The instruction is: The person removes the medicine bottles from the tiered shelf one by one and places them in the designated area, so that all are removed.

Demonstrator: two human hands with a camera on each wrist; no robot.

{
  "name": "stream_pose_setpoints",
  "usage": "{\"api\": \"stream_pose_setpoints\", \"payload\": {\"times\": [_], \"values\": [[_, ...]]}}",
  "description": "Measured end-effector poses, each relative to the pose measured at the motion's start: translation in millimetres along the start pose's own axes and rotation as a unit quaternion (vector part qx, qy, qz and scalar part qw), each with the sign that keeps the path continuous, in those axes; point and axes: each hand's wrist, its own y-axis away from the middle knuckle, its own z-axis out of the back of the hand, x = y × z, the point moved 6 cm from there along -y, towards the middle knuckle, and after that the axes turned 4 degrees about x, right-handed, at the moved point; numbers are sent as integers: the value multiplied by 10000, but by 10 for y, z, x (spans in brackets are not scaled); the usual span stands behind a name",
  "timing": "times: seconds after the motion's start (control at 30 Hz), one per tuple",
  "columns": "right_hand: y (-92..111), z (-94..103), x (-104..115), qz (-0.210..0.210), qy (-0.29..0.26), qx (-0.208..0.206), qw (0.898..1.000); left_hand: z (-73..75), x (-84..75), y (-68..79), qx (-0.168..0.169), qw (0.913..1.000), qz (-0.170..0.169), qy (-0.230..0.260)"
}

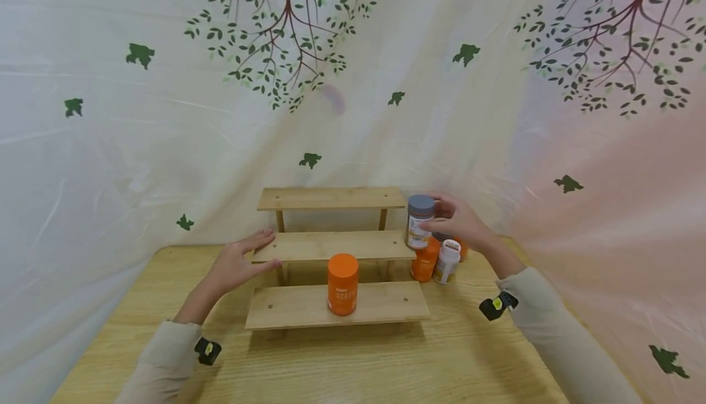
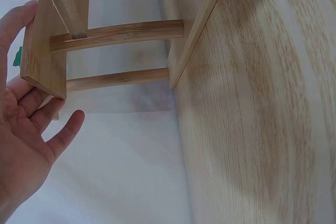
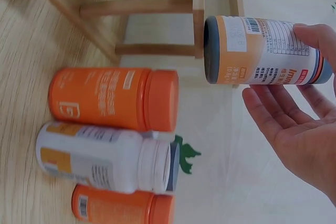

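Observation:
My left hand grips the left end of the middle board of a three-step wooden display shelf, thumb along the front edge and other fingers farther back. In my right hand is a supplement bottle with a grey-blue lid and a printed white-and-orange label. Thumb and fingers pinch it near its lid end, and it is upright beside the right end of the middle board, raised above the table. An orange bottle stands on the lowest board.
Right of the shelf, an orange bottle, a white bottle and another orange bottle stand close together on the wooden table. A grey-blue lid shows behind the white bottle. A leaf-printed curtain hangs behind.

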Motion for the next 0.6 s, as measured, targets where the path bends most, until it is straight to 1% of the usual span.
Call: {"api": "stream_pose_setpoints", "payload": {"times": [0.33,0.6], "values": [[151,195,-64,-331,-4,-113,9994,3,8,-14,62,10000,55,-45],[290,363,-162,-502,331,-193,9980,1,8,-12,59,10000,39,19]]}}
